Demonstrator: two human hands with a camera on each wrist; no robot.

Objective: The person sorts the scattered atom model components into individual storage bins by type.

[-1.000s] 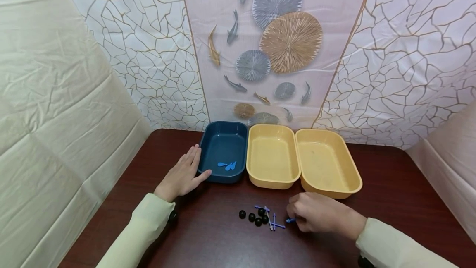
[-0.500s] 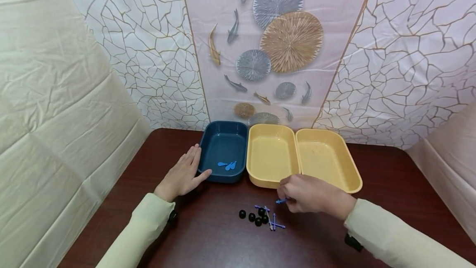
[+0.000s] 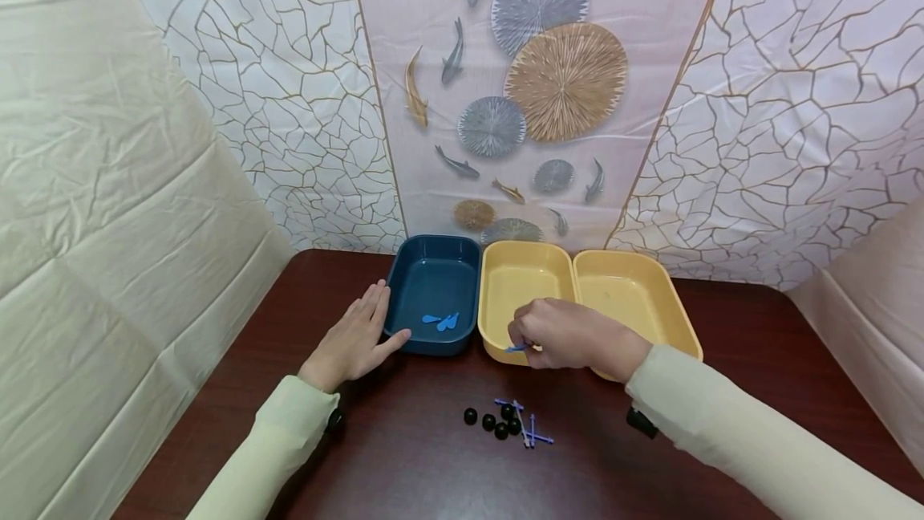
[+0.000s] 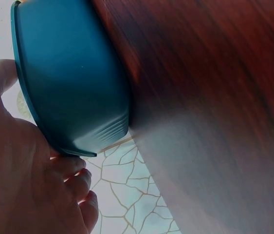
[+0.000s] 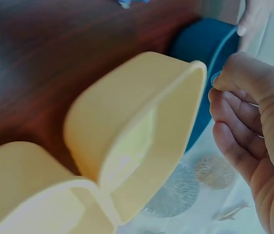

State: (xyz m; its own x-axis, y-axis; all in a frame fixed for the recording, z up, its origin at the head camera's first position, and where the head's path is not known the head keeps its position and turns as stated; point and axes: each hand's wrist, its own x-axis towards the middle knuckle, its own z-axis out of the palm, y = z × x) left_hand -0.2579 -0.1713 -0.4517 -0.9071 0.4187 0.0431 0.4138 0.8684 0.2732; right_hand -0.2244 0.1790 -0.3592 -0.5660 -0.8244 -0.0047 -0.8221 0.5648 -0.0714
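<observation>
Blue piece (image 3: 516, 348) pinched by right hand (image 3: 566, 334) over yellow tray (image 3: 526, 263).

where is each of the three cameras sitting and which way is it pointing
Head: worn on the head, looking forward and down at the dark red wooden table; both cream sleeves, the left hand and the right hand show.
Left wrist: low beside the left hand, facing the dark blue plastic tray; fingers show.
Right wrist: under the right hand, facing the middle yellow plastic tray; its grip pinches a small blue plastic piece.
Shared: the head and left wrist views both show the blue tray against the left hand.
</observation>
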